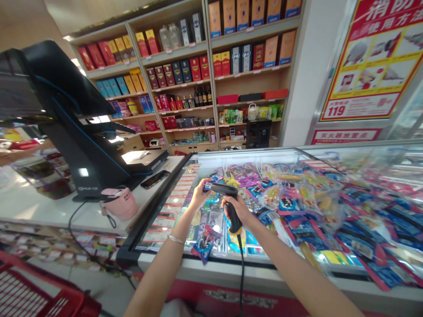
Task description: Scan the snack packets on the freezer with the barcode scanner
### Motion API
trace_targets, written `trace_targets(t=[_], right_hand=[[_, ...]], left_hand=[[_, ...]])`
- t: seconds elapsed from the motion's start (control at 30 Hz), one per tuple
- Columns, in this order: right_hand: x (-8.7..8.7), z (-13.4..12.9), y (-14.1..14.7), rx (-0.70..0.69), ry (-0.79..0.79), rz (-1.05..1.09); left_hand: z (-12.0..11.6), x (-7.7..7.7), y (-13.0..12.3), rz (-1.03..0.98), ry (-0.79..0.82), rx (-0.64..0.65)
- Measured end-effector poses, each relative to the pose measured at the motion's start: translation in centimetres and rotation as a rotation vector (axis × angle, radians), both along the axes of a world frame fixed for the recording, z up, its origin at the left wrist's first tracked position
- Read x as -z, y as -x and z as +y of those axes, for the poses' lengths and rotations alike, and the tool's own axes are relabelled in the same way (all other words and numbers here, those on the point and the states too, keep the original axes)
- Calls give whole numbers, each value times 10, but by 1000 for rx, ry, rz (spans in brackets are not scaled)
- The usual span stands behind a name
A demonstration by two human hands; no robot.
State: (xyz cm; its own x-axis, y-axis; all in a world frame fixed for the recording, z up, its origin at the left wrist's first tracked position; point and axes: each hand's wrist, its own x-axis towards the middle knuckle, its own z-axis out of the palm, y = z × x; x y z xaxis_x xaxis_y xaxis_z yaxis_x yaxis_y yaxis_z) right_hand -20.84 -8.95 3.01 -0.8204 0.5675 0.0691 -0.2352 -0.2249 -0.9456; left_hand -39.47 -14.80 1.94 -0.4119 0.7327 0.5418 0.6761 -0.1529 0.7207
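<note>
My right hand is wrapped round the handle of a black barcode scanner, its yellow-trimmed base and cable hanging down. The scanner's head points left, toward my left hand. Between the fingers of that hand is a small blue packet, right at the scanner's front; most of it is hidden. Below both hands, many snack packets lie in a heap on the glass top of a chest freezer. One blue and pink packet lies apart from the heap, near the front edge.
On the left counter stand a black checkout terminal, a pink cup and a phone. A red shopping basket is at lower left. Shelves of boxed goods line the back wall. The scanner's cable runs over the freezer's front edge.
</note>
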Motion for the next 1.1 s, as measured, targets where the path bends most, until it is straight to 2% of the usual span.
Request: trace_targets(t=[0.53,0.63,0.73,0.87,0.97,1.03,1.1], right_hand=[[7,2,3,10,26,-11],[1,2,3,23,78,11],[-18,9,-6,45,108,75],[-55,29,-46,119,102,164],[-77,51,-97,246,102,222],[-84,67,-137,282,124,198],[-84,82,-179,382,161,193]], left_hand=[[1,2,1,14,17,0],[1,5,4,-20,16,-46],[3,-2,4,-28,-24,-106],[13,-32,-17,5,-123,-109],[34,-57,-53,-33,-155,-38],[55,-67,-85,-86,-154,11],[78,-70,-119,-143,-131,14]])
